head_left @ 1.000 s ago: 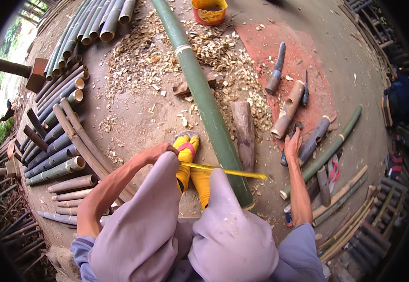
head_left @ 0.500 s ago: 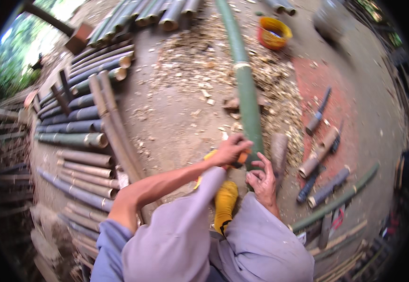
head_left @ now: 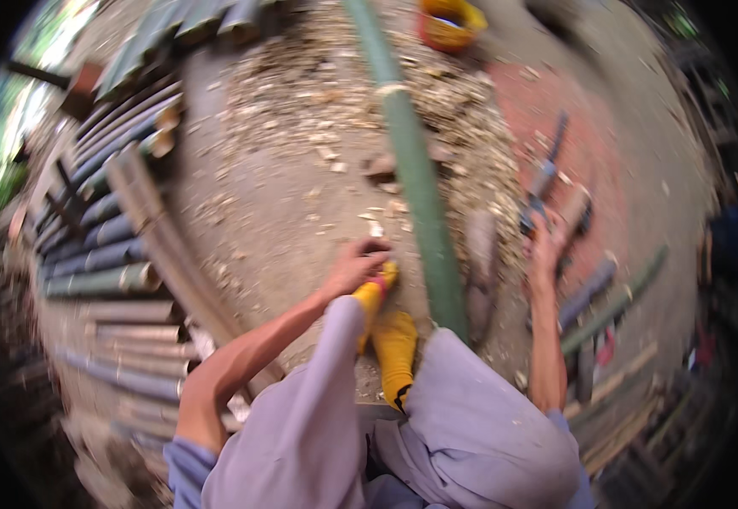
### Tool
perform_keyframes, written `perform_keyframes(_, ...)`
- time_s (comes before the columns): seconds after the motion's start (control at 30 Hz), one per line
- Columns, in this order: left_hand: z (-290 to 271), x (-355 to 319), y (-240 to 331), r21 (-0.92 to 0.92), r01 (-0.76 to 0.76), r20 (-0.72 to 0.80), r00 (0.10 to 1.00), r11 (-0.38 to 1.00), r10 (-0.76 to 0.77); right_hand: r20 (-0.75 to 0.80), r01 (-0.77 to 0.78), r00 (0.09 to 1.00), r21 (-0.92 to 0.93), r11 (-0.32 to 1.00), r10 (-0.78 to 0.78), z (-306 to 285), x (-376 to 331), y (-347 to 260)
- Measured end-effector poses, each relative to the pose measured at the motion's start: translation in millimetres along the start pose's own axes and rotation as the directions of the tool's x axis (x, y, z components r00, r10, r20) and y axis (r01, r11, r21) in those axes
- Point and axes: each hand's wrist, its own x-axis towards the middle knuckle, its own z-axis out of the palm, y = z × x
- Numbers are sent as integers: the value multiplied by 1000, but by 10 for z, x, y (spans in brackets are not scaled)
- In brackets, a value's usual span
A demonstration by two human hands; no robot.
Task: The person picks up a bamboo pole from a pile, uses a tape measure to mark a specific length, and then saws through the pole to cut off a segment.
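Over on the far left there's a whole heap of cut bamboo poles (head_left: 97, 254) lying side by side on the dirt, mostly grey-green, with a couple of paler flat slats (head_left: 161, 242) angling across them. The whole frame is pretty smeared, so fine detail is hard to call.

Moving in, the left hand (head_left: 353, 265) is reaching down over the person's own foot, which is wearing a yellow sock (head_left: 370, 297). The fingers are curling down onto the toe end of it, touching it; whether they're actually pinching anything small there, I can't tell through the blur. A second yellow-socked foot (head_left: 396, 352) is sitting just below and to the right, tucked between the lilac-trousered knees (head_left: 471, 424).

Right beside that, a long green bamboo pole (head_left: 420, 204) is running from the top of the frame down to the right knee, with pale wood chips (head_left: 318, 110) scattered thick on the ground around its upper part. A short brownish log piece (head_left: 481, 254) is lying just to its right.

Further right, the right hand (head_left: 545, 246) is stretching out well away from the pole, closing around the end of a dark bladed tool (head_left: 543, 182) lying on the reddish patch of ground (head_left: 589, 110). A few short bamboo offcuts (head_left: 588, 288) are lying near it.

Up top there's an orange-yellow bucket (head_left: 449, 24).
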Motion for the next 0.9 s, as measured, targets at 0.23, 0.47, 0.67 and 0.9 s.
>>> perform_keyframes(0.23,-46,-59,138,33,22,52,998,999,-24,-183,93,978,-23,995,-96,-278,-358,21)
perform_keyframes(0.47,-186,39,-56,85,89,35,995,992,-92,-619,-78,707,-550,831,-343,-1995,-229,488)
perform_keyframes(0.67,-408,112,-71,266,28,-20,1000,964,-24,-367,-100,735,-890,444,-569,-2542,-162,536)
perform_keyframes(0.9,-279,703,508,774,-239,-95,871,586,481,339,272,940,-657,703,-48,-1117,-2220,639)
